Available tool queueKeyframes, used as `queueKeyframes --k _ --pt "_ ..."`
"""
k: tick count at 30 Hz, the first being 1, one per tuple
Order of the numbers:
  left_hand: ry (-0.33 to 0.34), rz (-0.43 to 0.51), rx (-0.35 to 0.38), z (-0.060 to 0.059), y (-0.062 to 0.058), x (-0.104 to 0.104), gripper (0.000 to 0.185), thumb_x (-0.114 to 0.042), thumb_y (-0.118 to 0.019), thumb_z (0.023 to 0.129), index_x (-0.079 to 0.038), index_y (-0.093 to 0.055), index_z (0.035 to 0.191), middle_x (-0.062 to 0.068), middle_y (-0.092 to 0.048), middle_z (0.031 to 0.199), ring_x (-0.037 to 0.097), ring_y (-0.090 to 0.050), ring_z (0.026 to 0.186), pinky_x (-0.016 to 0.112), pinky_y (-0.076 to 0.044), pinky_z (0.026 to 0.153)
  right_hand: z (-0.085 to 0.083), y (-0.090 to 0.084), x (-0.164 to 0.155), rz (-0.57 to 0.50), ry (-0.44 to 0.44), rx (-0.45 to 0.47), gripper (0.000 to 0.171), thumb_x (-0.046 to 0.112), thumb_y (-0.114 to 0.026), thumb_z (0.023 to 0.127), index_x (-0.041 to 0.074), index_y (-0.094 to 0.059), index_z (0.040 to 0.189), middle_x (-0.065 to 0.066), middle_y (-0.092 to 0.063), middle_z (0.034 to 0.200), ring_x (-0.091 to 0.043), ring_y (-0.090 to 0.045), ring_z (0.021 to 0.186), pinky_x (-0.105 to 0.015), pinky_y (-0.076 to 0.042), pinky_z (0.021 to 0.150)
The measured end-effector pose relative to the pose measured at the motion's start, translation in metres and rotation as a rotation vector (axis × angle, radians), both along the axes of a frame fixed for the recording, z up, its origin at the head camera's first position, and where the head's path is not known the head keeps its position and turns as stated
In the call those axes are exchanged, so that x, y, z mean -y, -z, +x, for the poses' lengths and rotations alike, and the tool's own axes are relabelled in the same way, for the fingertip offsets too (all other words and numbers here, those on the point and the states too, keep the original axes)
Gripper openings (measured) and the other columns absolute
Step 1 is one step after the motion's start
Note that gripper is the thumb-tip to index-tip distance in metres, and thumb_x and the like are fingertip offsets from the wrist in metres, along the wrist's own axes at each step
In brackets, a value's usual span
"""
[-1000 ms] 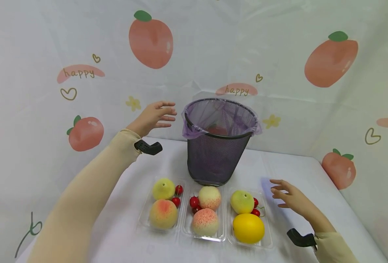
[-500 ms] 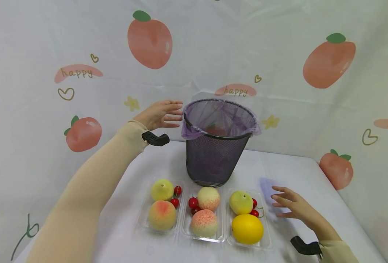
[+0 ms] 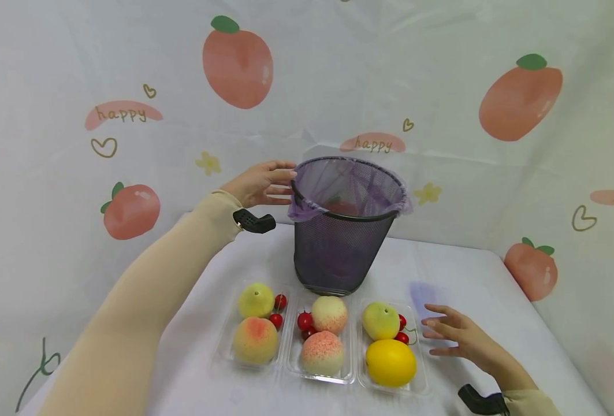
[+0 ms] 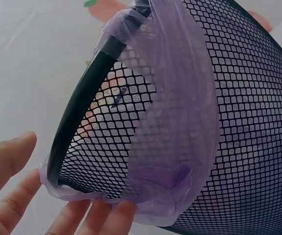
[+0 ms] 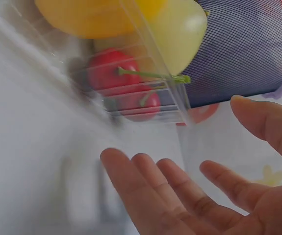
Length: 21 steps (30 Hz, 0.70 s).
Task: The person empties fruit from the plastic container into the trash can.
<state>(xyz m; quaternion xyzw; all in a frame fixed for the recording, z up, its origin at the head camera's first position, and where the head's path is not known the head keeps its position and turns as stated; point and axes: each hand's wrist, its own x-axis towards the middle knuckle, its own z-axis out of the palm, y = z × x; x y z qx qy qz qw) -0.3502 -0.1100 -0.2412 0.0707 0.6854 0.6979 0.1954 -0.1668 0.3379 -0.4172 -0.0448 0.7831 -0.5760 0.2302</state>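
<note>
A black mesh wastebasket (image 3: 332, 254), lined with a purple plastic bag (image 3: 307, 211), stands upright at the back. My left hand (image 3: 265, 185) reaches its left rim. In the left wrist view the fingertips touch the folded-over bag (image 4: 180, 122), and the thumb stays apart from it. At the right, my right hand (image 3: 468, 341) hovers with spread, slightly bent fingers and holds nothing. Nearest to it is a clear plastic tray (image 3: 425, 378) with a lemon (image 3: 391, 363), a yellow-green fruit (image 3: 380, 321) and red cherries (image 5: 112, 69).
A middle clear tray (image 3: 322, 379) bears two peaches (image 3: 323, 352) and small red fruits. The left clear tray (image 3: 226, 346) contains a peach (image 3: 256, 341), a yellow-green fruit (image 3: 256, 300) and cherries. Behind the table hangs a fruit-print cloth (image 3: 296, 69).
My left hand has moved right until its fingertips reach the basket's bag-covered rim. My right hand has come lower and nearer, beside the right tray. The fruit stays put.
</note>
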Motion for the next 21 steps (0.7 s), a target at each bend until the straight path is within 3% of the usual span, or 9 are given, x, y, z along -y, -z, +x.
queueKeyframes --k 7,15,21 --pt "0.001 0.021 0.009 -0.003 0.003 -0.003 0.047 -0.016 -0.059 0.098 -0.017 -0.044 0.142 0.009 -0.055 0.121 0.027 -0.057 0.111 0.046 -0.046 0.104 0.003 0.009 0.0 -0.053 -0.009 0.066 0.065 0.024 -0.047 0.103 -0.004 -0.014 0.15 -0.016 -0.05 0.136 -0.024 -0.06 0.113 -0.05 -0.055 0.089" --pt "-0.018 0.036 0.032 -0.001 0.004 -0.004 0.048 -0.012 -0.059 0.097 -0.015 -0.043 0.143 0.006 -0.056 0.112 0.022 -0.06 0.102 0.045 -0.047 0.104 0.007 0.018 0.004 -0.087 -0.007 0.116 0.064 0.021 -0.052 0.101 0.0 -0.016 0.15 -0.02 -0.046 0.139 -0.021 -0.062 0.108 -0.05 -0.055 0.089" --pt "-0.025 0.069 0.041 -0.003 0.004 -0.005 0.05 -0.009 -0.058 0.097 -0.014 -0.042 0.144 0.01 -0.053 0.12 0.021 -0.06 0.099 0.044 -0.046 0.105 0.008 0.02 0.007 -0.095 -0.011 0.14 0.067 0.021 -0.053 0.101 -0.001 -0.014 0.151 -0.02 -0.049 0.137 -0.022 -0.062 0.109 -0.05 -0.055 0.089"
